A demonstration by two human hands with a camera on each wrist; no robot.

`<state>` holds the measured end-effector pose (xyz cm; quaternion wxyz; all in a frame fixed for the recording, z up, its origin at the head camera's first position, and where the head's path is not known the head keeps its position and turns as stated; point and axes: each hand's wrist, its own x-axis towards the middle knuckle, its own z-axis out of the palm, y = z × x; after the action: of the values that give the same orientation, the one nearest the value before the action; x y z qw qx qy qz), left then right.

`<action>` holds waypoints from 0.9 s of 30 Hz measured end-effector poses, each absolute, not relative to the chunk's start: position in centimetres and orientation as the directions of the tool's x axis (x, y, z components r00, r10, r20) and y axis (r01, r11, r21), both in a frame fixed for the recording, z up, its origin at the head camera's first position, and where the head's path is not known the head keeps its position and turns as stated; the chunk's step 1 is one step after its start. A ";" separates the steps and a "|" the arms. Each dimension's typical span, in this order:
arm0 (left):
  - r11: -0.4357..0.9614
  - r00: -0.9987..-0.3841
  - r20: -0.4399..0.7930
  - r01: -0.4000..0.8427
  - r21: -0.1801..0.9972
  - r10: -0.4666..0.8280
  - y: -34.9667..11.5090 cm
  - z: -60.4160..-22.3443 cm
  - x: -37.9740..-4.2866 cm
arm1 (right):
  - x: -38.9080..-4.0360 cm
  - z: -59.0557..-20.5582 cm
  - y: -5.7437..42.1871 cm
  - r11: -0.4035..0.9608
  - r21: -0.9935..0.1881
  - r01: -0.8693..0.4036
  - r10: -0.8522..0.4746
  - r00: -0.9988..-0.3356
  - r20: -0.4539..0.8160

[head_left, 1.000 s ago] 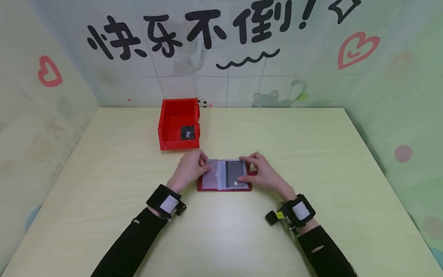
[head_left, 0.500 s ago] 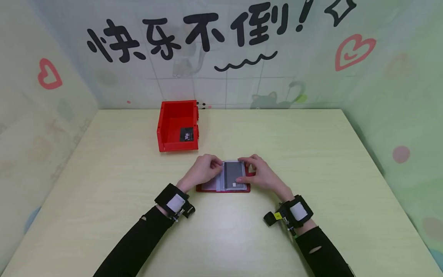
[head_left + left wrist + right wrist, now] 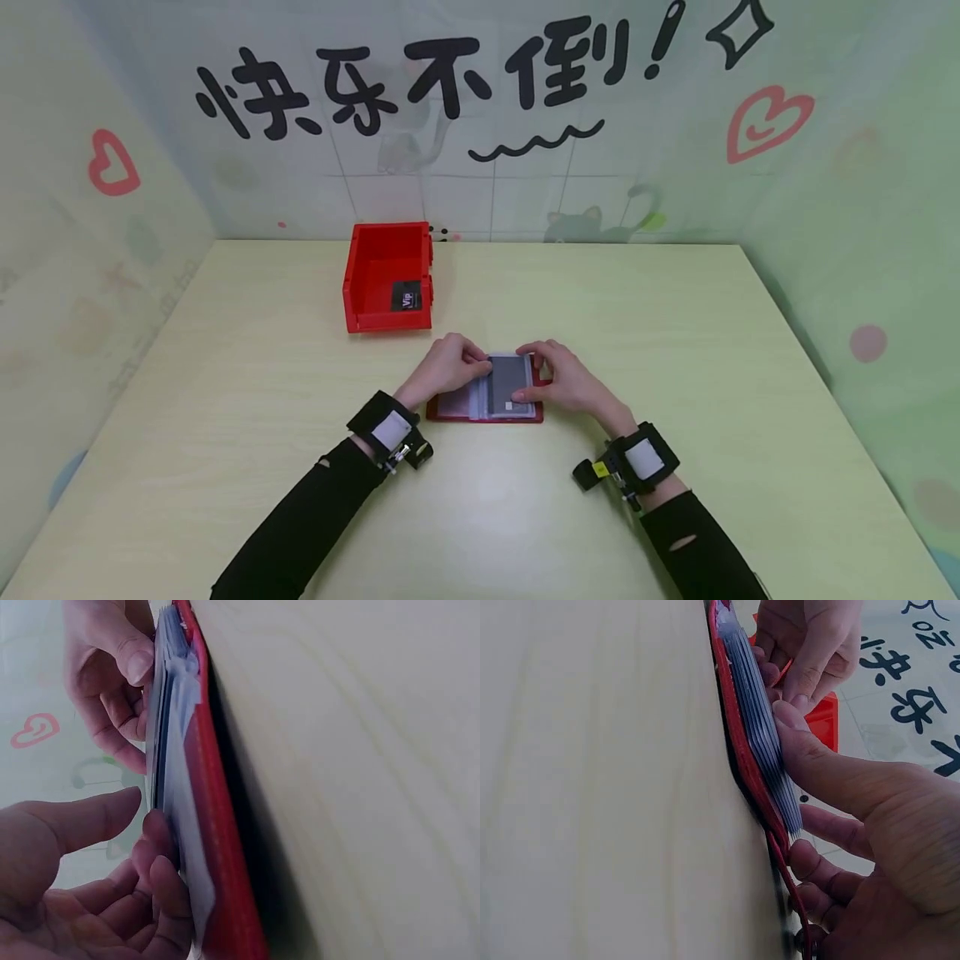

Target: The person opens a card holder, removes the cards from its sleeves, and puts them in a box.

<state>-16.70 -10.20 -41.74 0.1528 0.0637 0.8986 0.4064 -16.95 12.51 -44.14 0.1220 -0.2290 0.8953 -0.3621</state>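
A red card holder (image 3: 454, 405) with clear sleeves lies spread on the table, a dark grey card (image 3: 508, 385) showing in its right-hand sleeve. My right hand (image 3: 567, 380) holds the right side; in the right wrist view its thumb (image 3: 799, 735) presses the stack of sleeves (image 3: 759, 720), with fingers at the red cover's edge. Over the left half is my left hand (image 3: 452, 364), its fingertips close to the grey card's upper left. In the left wrist view, those fingers (image 3: 171, 889) touch the sleeve while the thumb (image 3: 105, 817) stands apart from them.
Behind the left hand stands a red bin (image 3: 367, 275) with a black card marked "Vip" (image 3: 407, 295) in it. The pale wooden table (image 3: 637, 317) reaches back to a printed backdrop (image 3: 480, 200), with printed panels along both sides.
My left hand has moved right from the holder's left edge to beside the grey card. The right hand has kept its hold on the right side.
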 end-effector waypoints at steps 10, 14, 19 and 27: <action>0.699 -0.896 -0.354 -0.071 0.712 0.269 -10.1 -41.5 -16.9 | -17.2 -43.8 12.3 0.645 -0.703 -0.300 -0.496 -0.864 -0.086; 0.713 -0.907 -0.343 -0.071 0.697 0.245 -9.8 -41.6 -16.8 | -17.2 -43.6 12.3 0.645 -0.702 -0.300 -0.498 -0.862 -0.089; 0.723 -0.918 -0.335 -0.083 0.685 0.212 -9.6 -41.6 -16.7 | -17.3 -43.7 12.2 0.647 -0.695 -0.316 -0.506 -0.859 -0.081; 0.721 -0.924 -0.332 -0.096 0.686 0.192 -9.7 -41.7 -16.6 | -17.2 -43.9 12.1 0.655 -0.687 -0.315 -0.505 -0.858 -0.088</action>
<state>-16.63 -9.74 -41.70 0.1937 0.0265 0.9072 0.3724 -17.23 12.08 -43.85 0.1371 -0.2281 0.8993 -0.3470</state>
